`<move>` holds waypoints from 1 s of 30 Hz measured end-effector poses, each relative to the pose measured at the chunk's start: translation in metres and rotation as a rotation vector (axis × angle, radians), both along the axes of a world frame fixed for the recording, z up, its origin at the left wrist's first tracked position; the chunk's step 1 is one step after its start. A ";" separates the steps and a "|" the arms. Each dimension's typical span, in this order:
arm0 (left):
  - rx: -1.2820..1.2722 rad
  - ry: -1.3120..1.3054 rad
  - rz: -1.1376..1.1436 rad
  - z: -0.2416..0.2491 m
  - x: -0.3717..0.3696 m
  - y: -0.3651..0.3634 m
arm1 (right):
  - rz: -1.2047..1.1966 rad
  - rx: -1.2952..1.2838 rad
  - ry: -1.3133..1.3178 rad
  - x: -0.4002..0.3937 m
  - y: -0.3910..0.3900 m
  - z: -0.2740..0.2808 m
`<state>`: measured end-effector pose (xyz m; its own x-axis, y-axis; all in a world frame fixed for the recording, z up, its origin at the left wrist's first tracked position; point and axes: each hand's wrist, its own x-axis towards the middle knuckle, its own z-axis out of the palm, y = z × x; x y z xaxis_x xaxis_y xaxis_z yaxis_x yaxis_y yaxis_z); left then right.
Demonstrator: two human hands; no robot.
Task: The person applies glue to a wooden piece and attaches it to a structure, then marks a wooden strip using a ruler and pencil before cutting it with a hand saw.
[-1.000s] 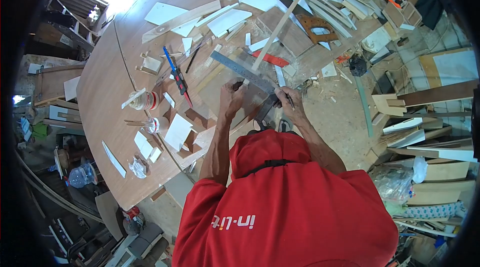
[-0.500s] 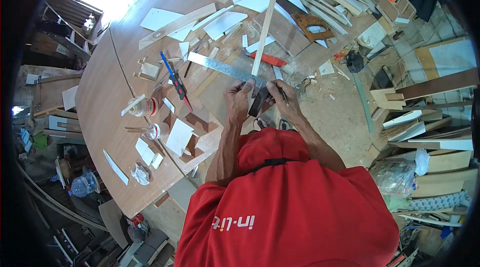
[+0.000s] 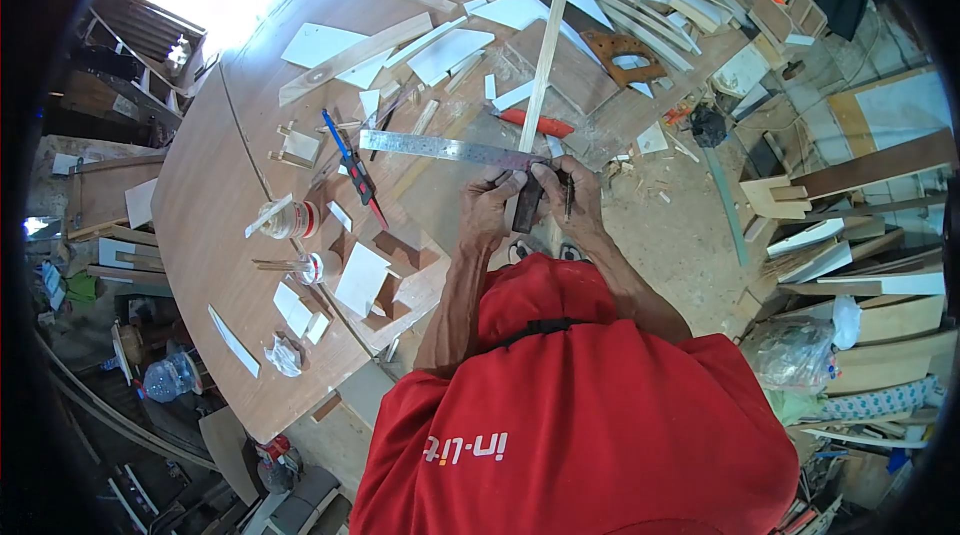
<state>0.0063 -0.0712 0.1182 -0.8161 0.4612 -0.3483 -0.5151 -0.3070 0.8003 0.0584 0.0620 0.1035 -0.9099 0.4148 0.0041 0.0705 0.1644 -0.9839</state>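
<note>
A try square with a steel blade (image 3: pixel 440 148) and a dark stock (image 3: pixel 526 207) lies across the near end of a long, thin wooden strip (image 3: pixel 548 45). My left hand (image 3: pixel 486 209) is closed on the square near the corner where blade and stock meet. Close beside it, my right hand (image 3: pixel 577 203) is closed too, its thumb at the strip's end by the square. A dark, slender pencil (image 3: pixel 569 197) pokes out between the right fingers. The strip's lowest end is hidden by the fingers.
On the wooden table (image 3: pixel 210 215) lie a blue-and-black tool (image 3: pixel 352 167), a red-handled tool (image 3: pixel 537 123), a handsaw (image 3: pixel 622 60), white offcuts (image 3: pixel 450 55) and a jar with sticks (image 3: pixel 318 267). Scrap wood (image 3: pixel 690 5) is heaped at the far right. Boards (image 3: pixel 880 285) are stacked at right.
The square's blade has swung, its free end coming nearer me, so it crosses the strip more squarely. The strip and both hands have shifted slightly right.
</note>
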 end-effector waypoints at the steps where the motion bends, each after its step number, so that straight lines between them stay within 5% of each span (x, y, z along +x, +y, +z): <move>1: 0.048 -0.027 0.018 -0.002 0.000 0.001 | -0.007 0.021 0.015 0.000 0.000 0.001; 19: -0.164 0.156 0.136 -0.005 0.004 0.021 | -0.027 -0.056 -0.014 0.006 0.011 0.022; 30: -0.161 0.030 0.139 -0.004 0.005 0.033 | -0.002 -0.051 -0.020 0.004 0.028 -0.009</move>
<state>0.0113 -0.0385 0.1146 -0.8792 0.2834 -0.3831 -0.4519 -0.2405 0.8591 0.0623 0.0899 0.0945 -0.9090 0.4154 -0.0348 0.0900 0.1141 -0.9894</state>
